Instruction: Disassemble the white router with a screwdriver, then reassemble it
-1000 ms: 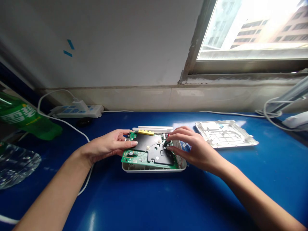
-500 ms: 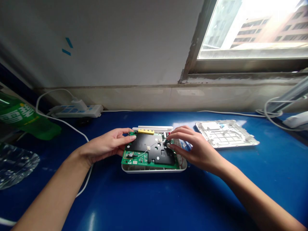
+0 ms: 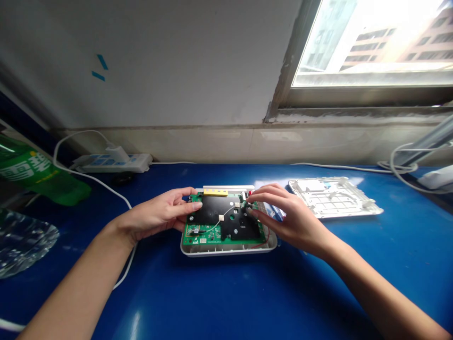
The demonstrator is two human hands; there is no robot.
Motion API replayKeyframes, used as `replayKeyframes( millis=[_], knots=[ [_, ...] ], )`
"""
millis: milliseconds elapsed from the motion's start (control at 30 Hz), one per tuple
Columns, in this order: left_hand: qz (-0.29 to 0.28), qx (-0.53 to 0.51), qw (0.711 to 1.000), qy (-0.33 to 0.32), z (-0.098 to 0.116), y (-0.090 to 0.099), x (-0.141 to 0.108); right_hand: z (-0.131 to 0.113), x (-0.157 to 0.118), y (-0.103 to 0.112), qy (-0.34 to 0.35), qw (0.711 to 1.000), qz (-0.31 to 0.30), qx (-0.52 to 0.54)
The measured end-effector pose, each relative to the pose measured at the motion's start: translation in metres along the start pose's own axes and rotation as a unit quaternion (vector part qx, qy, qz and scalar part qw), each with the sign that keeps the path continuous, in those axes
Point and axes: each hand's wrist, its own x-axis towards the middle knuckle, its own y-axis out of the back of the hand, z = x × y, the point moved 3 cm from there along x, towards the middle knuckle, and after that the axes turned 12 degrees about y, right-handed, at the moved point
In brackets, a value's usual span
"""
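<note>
A green circuit board (image 3: pixel 201 233) with a black metal plate (image 3: pixel 212 212) on it lies in a white plastic housing tray (image 3: pixel 228 251). My left hand (image 3: pixel 159 213) grips the board's upper left corner between thumb and fingers. My right hand (image 3: pixel 285 212) reaches in from the right, its fingertips pinched at the board's upper right corner. There a thin white cable (image 3: pixel 226 213) ends, its tip hidden by those fingers. A yellow connector (image 3: pixel 215 192) lines the far edge, and a red wire (image 3: pixel 262 241) shows at the lower right.
A white plastic cover (image 3: pixel 334 197) lies upside down to the right on the blue table (image 3: pixel 318 283). At the left are a green bottle (image 3: pixel 35 177), crumpled clear plastic (image 3: pixel 21 241) and a power strip (image 3: pixel 113 163) with a white cable. A window is above right.
The board has settled lower and flatter in the housing. The white cable now shows as a clear arc, and my right fingertips have moved up toward the far corner.
</note>
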Motion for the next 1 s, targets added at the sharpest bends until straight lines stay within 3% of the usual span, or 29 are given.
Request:
replayKeyframes(
  millis=[167,467,733,1000],
  knots=[
    [-0.031,-0.015,0.999,0.013,-0.003,-0.004,0.002,0.000,0.001,0.001,0.000,1.000,0.002,0.004],
    [-0.027,0.028,0.999,0.023,-0.002,-0.007,0.001,0.000,0.001,0.002,-0.016,1.000,0.014,0.013],
    [0.072,0.101,0.992,0.004,-0.001,-0.001,-0.001,-0.003,0.002,-0.008,-0.039,0.998,0.015,-0.044],
    [0.189,0.223,0.956,-0.039,0.005,-0.004,0.002,-0.002,0.003,-0.011,-0.043,0.997,0.030,-0.059]
  ],
)
